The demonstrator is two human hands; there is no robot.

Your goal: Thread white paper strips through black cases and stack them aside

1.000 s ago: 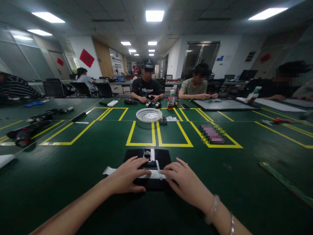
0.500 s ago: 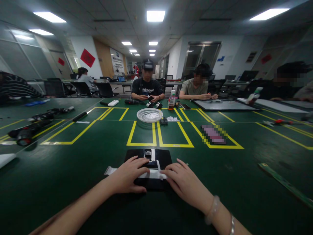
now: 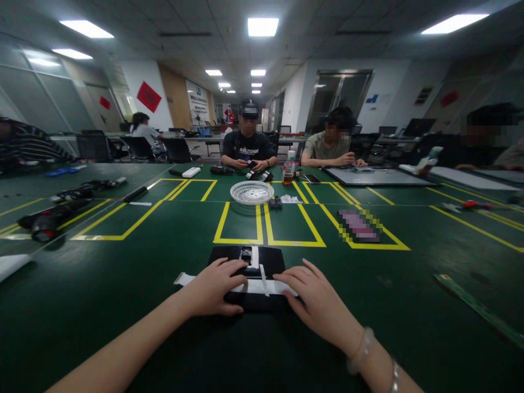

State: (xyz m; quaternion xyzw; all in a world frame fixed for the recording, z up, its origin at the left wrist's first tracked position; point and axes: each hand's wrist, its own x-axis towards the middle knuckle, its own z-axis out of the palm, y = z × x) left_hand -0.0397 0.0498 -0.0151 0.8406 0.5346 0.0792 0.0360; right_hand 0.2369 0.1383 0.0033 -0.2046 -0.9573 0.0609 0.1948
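Observation:
In front of me a black flat panel (image 3: 268,259) lies on the green table, with a small square part set in a recess near its far edge. A white strip (image 3: 256,286) runs across it, one end sticking out past the left side. A narrower white strip (image 3: 263,278) crosses that one. My left hand (image 3: 215,286) rests over the panel's left side with fingers spread, touching the white strip. At the strip's right end, my right hand (image 3: 315,297) has its fingers stretched out and apart, the fingertips on the strip.
A white basket (image 3: 251,194) stands ahead, beside a small dark part (image 3: 275,202). Yellow tape (image 3: 237,242) marks rectangles on the table. A pixelated phone-like object (image 3: 359,225) lies right, dark tools (image 3: 53,218) left, a green bar (image 3: 470,303) at far right. Several people sit around.
My right hand has shifted slightly right along the white strip, whose right end now lies flatter. The narrow strip leans more across it. My left hand has hardly moved.

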